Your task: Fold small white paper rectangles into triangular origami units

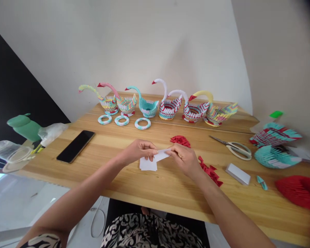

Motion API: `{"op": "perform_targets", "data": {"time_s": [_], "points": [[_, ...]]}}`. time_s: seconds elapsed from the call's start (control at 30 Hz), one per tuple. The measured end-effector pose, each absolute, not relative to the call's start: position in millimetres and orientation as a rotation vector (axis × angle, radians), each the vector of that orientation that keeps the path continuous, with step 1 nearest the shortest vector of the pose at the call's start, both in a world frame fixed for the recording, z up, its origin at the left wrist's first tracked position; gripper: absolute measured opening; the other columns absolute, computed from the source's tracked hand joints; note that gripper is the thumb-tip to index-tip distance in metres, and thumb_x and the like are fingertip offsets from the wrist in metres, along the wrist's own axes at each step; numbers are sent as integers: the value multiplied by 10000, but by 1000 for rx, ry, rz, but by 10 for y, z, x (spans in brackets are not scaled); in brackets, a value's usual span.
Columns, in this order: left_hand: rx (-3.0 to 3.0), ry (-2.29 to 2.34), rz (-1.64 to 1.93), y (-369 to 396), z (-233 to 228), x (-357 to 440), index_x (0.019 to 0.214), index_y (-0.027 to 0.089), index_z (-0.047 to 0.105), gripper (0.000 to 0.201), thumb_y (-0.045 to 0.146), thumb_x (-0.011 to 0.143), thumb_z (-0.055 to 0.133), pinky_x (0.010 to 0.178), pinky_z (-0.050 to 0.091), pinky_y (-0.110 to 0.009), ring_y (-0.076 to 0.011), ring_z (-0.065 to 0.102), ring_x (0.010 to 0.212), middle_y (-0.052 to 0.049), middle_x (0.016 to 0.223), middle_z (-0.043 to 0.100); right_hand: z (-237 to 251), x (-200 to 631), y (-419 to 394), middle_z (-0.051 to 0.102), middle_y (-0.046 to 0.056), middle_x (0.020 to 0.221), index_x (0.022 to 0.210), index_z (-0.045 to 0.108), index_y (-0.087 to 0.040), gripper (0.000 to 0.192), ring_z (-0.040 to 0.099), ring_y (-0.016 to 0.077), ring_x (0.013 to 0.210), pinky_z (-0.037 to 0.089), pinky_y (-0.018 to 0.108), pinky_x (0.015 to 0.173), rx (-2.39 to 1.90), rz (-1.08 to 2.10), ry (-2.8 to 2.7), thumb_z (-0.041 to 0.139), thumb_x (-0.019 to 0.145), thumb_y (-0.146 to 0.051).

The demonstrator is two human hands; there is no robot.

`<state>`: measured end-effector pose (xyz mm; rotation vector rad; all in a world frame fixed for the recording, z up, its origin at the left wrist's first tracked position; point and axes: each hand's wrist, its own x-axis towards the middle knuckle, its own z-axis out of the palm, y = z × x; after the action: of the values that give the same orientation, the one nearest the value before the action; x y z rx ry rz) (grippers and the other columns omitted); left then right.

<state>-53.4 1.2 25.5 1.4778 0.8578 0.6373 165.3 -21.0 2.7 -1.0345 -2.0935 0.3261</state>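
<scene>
Bench (pixel 119 144) held six swans (pixel 147 105) at back. Both hands met mid-bench over a white stack (pixel 147 165): left hand (pixel 139 151) and right hand (pixel 184 158) each had fingers pinched shut on one slip (pixel 162 155) (fold hidden). Uneven pull might tear it. Red pieces (pixel 180 140) nearby; right-edge items blurred.

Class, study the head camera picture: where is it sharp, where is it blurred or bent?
Head view: sharp at the centre, on both hands and the white paper; the table edge bows from wide-angle distortion; the red stack at right is blurred; soft, even daylight.
</scene>
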Motion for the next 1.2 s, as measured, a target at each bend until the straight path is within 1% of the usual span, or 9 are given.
{"op": "perform_targets", "data": {"time_s": [0.1,0.23,0.47,0.67,0.8,1.0,1.1,1.2], "points": [[1447,799,559,64,278,-535,752,126,685,280,397,688,720,542,405,-210,-94,548,544,-20,605,657,22,1689,-206,610,23,684,779,617,-188,194,541,143,624,391,258,601,-1001,367,-2098,502,911,-270],[1380,724,547,77,239,-532,755,120,683,328,424,650,747,569,434,-226,-106,572,555,-31,617,672,15,1721,-194,611,21,688,788,631,-195,205,552,141,627,404,257,604,-965,442,-2083,498,914,-287],[1301,698,516,72,165,-524,774,121,683,368,445,619,765,562,440,-219,-121,606,571,-46,641,695,-19,1741,-160,609,13,681,774,646,-193,202,547,130,619,398,244,595,-947,578,-2058,521,898,-293],[1297,686,466,50,163,-537,722,125,684,291,407,672,737,578,455,-218,-114,595,582,-54,665,697,-17,1737,-163,607,11,667,756,643,-194,245,542,135,606,401,242,580,-1004,753,-1984,516,887,-358],[1333,709,419,54,189,-539,755,131,689,260,384,701,716,575,446,-208,-103,579,580,-43,670,687,-24,1732,-159,633,16,687,762,656,-188,230,552,140,623,410,246,591,-1060,812,-1944,536,869,-353],[1420,827,562,124,132,-481,784,131,631,254,380,743,663,554,429,-210,-98,562,553,-17,634,646,-40,1742,-128,589,-10,637,748,648,-180,196,508,118,576,386,220,538,-1131,857,-1837,576,834,-340],[1473,907,634,114,114,-462,768,125,612,234,353,737,655,560,421,-216,-106,559,568,-18,641,636,-60,1730,-115,610,-9,665,782,655,-177,175,521,118,589,390,215,536,-1143,896,-1796,602,813,-341],[1589,981,690,57,149,-472,731,118,613,204,319,737,645,560,398,-213,-113,551,595,-34,673,648,-87,1695,-110,633,-1,686,789,667,-178,179,540,127,617,396,220,552,-1172,841,-1802,594,822,-338]]}}
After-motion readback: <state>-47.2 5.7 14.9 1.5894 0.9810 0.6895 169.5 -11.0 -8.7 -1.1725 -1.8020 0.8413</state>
